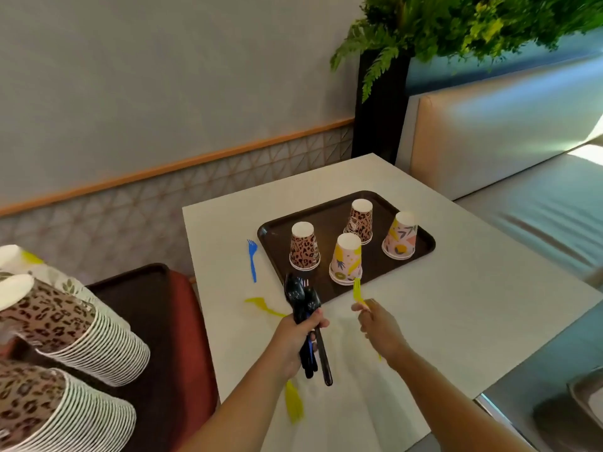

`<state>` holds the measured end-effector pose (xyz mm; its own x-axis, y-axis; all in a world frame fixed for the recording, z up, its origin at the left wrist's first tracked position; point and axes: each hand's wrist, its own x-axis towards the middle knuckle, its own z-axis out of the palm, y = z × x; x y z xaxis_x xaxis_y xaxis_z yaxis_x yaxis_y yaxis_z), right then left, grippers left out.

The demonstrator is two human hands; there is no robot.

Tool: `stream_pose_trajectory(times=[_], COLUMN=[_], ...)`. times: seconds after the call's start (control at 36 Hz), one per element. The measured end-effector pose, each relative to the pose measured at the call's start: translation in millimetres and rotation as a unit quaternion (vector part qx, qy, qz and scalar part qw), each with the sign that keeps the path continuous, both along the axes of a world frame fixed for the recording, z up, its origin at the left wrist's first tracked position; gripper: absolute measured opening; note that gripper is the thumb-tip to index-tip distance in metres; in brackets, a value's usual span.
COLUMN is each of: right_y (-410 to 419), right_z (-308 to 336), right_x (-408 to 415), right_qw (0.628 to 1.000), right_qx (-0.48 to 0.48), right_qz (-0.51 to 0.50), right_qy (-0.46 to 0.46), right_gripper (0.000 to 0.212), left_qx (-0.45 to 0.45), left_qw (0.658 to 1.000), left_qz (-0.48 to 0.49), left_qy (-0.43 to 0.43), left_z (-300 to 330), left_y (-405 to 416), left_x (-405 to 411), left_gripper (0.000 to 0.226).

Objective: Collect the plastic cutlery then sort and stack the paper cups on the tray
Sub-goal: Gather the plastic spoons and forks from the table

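A dark brown tray [277,236] lies on the white table [456,305]. Several paper cups stand upside down on it: two leopard-print ones [304,247] [360,221] and two pink-and-yellow ones [346,261] [399,238]. My left hand [298,337] grips a bundle of black and blue cutlery [301,300] just in front of the tray. My right hand [378,324] pinches a yellow fork [358,290] at the tray's near edge. On the table lie a blue fork [252,260], a yellow piece [261,305] left of my left hand, and another yellow piece [293,402] under my left forearm.
At the far left, tall stacks of leopard-print cups [81,334] [65,415] lie on a second dark tray [143,282] over a red chair [195,321]. A beige bench seat [505,135] and a plant [456,24] stand behind the table.
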<state>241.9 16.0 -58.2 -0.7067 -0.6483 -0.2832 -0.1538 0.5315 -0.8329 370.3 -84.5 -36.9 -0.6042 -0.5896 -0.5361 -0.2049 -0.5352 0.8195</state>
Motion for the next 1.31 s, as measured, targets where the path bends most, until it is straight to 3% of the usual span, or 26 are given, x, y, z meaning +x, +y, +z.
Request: stream_pose_trajectory(times=[0.11, 0.22, 0.42, 0.83, 1.03, 1.11, 1.19, 1.31], right_y=[-30.4, -48.5, -66.5, -96.9, -106.0, -106.3, -102.7, -92.7], right_z=[30.3, 42.1, 29.5, 22.8, 20.6, 13.9, 0.7, -12.8], right_x=[27.5, 45.1, 53.6, 70.4, 64.5, 55.2, 46.3, 45.5], right_qw=[0.976, 0.953, 0.982, 0.967, 0.961, 0.958, 0.905, 0.788], right_qx=[-0.155, -0.204, -0.112, -0.066, -0.068, -0.093, -0.049, 0.023], right_qz=[0.012, 0.04, 0.15, 0.242, 0.267, 0.265, 0.404, 0.588], right_qy=[-0.154, -0.218, -0.02, 0.036, 0.041, 0.053, 0.122, 0.181], right_gripper=[0.022, 0.025, 0.036, 0.016, 0.037, 0.032, 0.025, 0.055], left_qx=[0.002, -0.021, 0.047, 0.121, 0.094, 0.076, 0.074, 0.083], left_qw=[0.999, 0.999, 0.994, 0.975, 0.981, 0.979, 0.971, 0.96], left_qz=[0.033, 0.044, 0.094, 0.166, 0.145, 0.169, 0.206, 0.24], left_qy=[-0.017, -0.022, 0.035, 0.09, 0.087, 0.083, 0.093, 0.116], left_z=[-3.5, -2.6, -2.5, -3.3, 3.5, 7.1, 8.1, 5.5], left_y=[2.5, 3.9, -3.3, -9.3, -19.9, -28.2, -35.5, -42.3], left_x=[5.2, 10.0, 20.8, 47.1, 63.5, 70.7, 78.2, 85.8], left_gripper=[0.009, 0.015, 0.021, 0.028, 0.02, 0.018, 0.02, 0.02])
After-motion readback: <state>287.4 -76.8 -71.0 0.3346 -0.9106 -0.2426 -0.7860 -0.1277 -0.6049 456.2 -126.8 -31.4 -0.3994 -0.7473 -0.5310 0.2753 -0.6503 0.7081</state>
